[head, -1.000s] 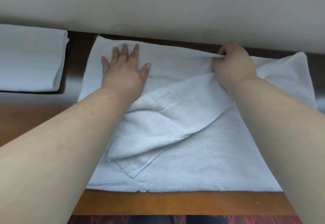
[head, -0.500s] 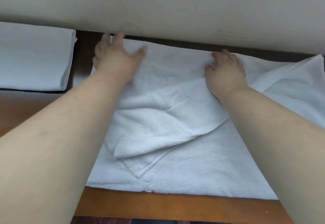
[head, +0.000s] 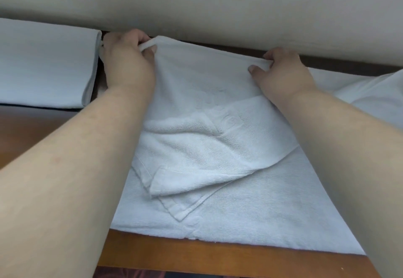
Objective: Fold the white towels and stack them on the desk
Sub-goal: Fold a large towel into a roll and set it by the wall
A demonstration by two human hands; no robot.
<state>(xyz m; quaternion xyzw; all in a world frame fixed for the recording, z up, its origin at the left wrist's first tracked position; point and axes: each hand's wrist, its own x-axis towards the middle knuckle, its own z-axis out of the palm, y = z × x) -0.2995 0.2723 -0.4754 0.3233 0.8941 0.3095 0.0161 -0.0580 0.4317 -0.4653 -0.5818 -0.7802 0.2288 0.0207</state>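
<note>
Head camera looks down on a white towel [head: 218,201] spread over a wooden desk [head: 196,253], its near edge lying just inside the desk's near rim and its far edge running along the beige wall [head: 218,0]. The left hand [head: 126,62] pinches the towel's far left corner, thumb on top and fingers curled under the hem, lifting that corner slightly off the desk. The right hand [head: 281,72] grips the same far edge further right, fingers curled over the hem and thumb pressed beneath it. Between the two hands the edge is drawn fairly taut. A loosely folded flap of the towel lies rumpled across its middle, with one corner pointing toward the near left. To the far left, just beside the left hand, a folded towel [head: 43,66] sits flat on the desk. More white cloth [head: 377,94] bunches at the far right.
</note>
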